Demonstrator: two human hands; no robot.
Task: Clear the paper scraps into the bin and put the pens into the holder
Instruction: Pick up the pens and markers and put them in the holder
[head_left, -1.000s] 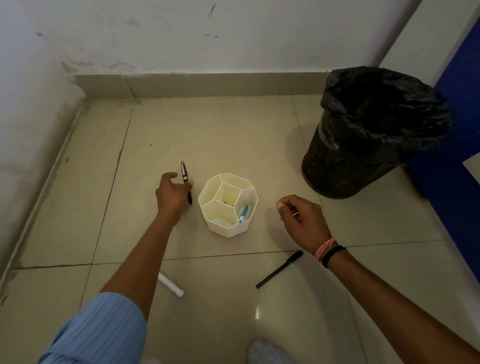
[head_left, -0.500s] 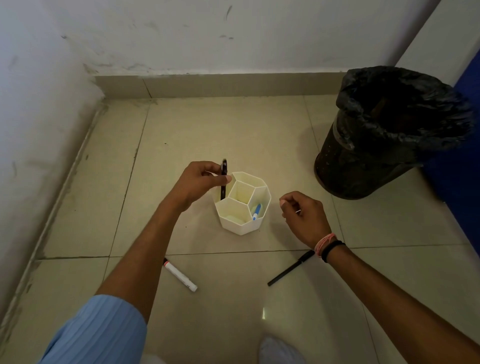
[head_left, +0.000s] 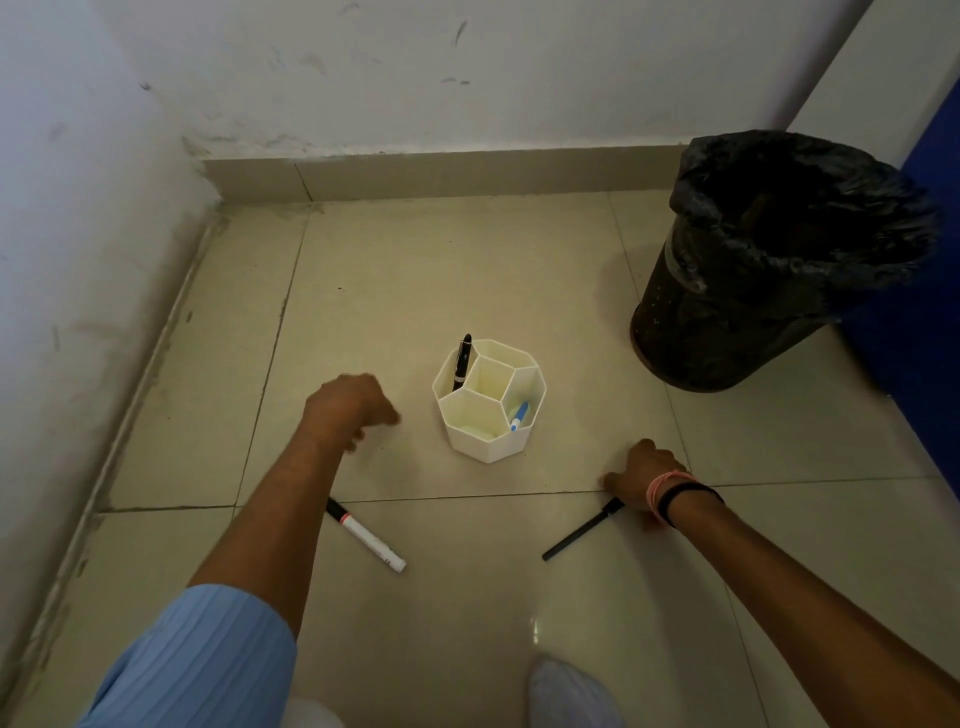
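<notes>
A white honeycomb pen holder (head_left: 488, 448) stands on the tiled floor. A black pen (head_left: 461, 364) leans upright in its back-left cell and a blue-and-white marker (head_left: 519, 415) lies in its right cell. My left hand (head_left: 348, 410) hovers just left of the holder, holding nothing, fingers loosely apart and blurred. A white marker with a red band (head_left: 371, 538) lies on the floor beside my left forearm. My right hand (head_left: 641, 475) is down on the floor over the upper end of a thin black pen (head_left: 576, 535); its fingers are hidden. No paper scraps show on the floor.
A black bin lined with a black bag (head_left: 701, 322) stands at the back right, against a blue panel (head_left: 930, 312). White walls close the left and far sides. A white shoe tip (head_left: 571, 696) shows at the bottom edge.
My left hand let go of the black pen, which now stands in the holder, and drew back to the left. My right hand dropped to the floor onto the thin black pen's end.
</notes>
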